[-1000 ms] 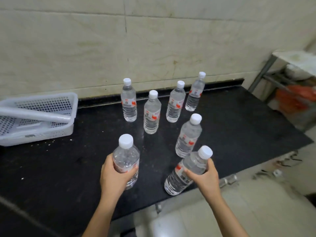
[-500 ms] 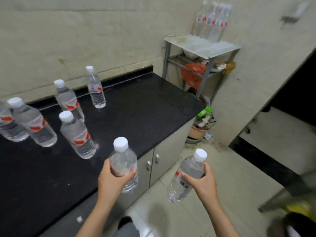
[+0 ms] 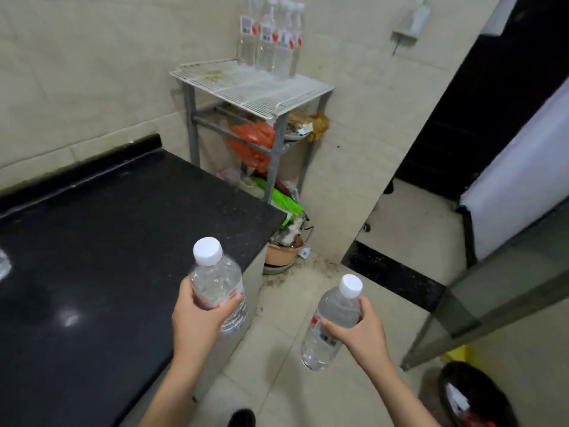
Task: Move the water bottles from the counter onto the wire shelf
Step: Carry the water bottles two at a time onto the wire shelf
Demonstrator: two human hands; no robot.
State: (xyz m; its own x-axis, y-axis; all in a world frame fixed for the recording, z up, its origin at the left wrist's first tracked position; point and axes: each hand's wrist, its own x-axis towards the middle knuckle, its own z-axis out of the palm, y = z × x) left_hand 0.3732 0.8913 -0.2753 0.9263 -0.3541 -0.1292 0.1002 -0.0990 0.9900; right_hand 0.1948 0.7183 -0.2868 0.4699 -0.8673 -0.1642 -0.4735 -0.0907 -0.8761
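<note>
My left hand [image 3: 197, 322] grips a clear water bottle [image 3: 217, 282] with a white cap, held upright over the right end of the black counter [image 3: 101, 241]. My right hand [image 3: 360, 331] holds a second water bottle [image 3: 332, 322], tilted, out over the tiled floor. The white wire shelf [image 3: 255, 87] stands in the corner beyond the counter's end. Several water bottles [image 3: 271, 38] stand together at its back right corner against the wall. The front and left of the shelf top are bare.
Under the shelf top sit an orange bag [image 3: 252, 140], green packaging [image 3: 283, 204] and a clay pot [image 3: 283, 251] on the floor. A glass panel [image 3: 492, 291] juts in at right, with a dark bin [image 3: 474, 396] below it. A doorway [image 3: 415, 217] opens right of the shelf.
The view has swung right, away from the bottles left on the counter, and the wire shelf has come closer and more central. Both hands have carried their bottles off the counter.
</note>
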